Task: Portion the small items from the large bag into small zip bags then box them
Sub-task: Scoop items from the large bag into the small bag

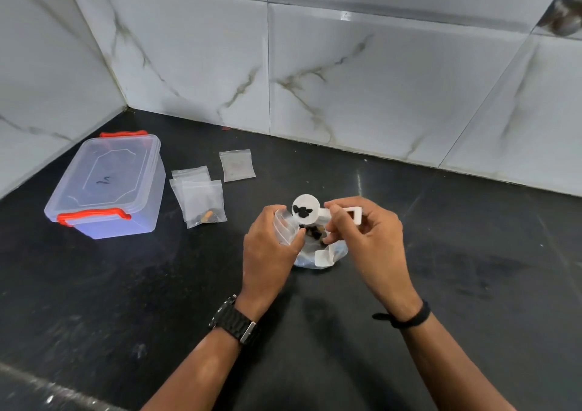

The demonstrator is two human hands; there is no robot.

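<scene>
Here, on a black countertop (409, 284) set against marble-patterned wall tiles (346, 80), the left hand (271, 247) curls its fingers round the mouth of a small clear zip bag (285, 224) and holds it up. The right hand (368, 240) pinches the handle of a white plastic scoop (307, 209) between thumb and fingers; the round bowl of the scoop sits just above the zip bag's mouth with a few small dark pieces (302, 211) lying in it. Beneath and between both hands stands the large clear bag (324, 254), rolled open, more dark and brownish pieces visible inside. To the left lie a pile of small zip bags (198, 196), the front one holding a few brownish bits at its bottom; a single flat zip bag (236, 165) lies apart, nearer the wall. Further left, well apart from the hands, sits a clear plastic box (107, 187), lid on, red clips at both ends. A black watch (234, 319) is on the left wrist, a black band (409, 316) on the right
</scene>
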